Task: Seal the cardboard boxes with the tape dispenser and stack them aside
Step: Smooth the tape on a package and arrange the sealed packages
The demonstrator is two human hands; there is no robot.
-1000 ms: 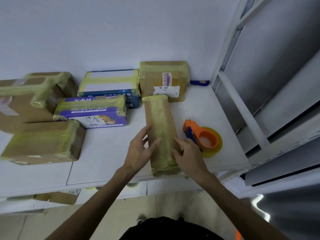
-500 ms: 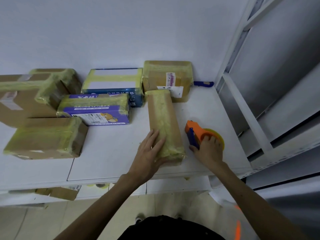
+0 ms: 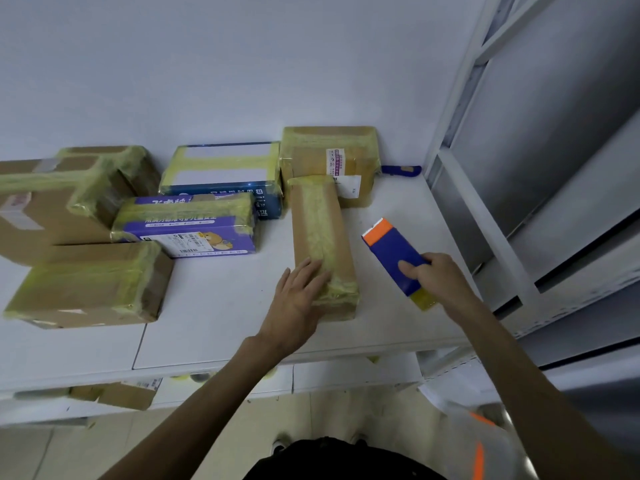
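Fingers (image 3: 313,271) of the left hand (image 3: 296,303) lay straight and flat on the near end of the long tape-wrapped cardboard box (image 3: 320,223). Right of that box and apart from it, the right hand (image 3: 440,280) curled fingers and thumb round the blue-and-orange tape dispenser (image 3: 389,249), its orange end pointing away and yellowish tape showing below the hand. At the box's far end stood a labelled brown carton (image 3: 311,150). Left of the box lay a purple printed box (image 3: 194,225). All sat on the white table (image 3: 214,317).
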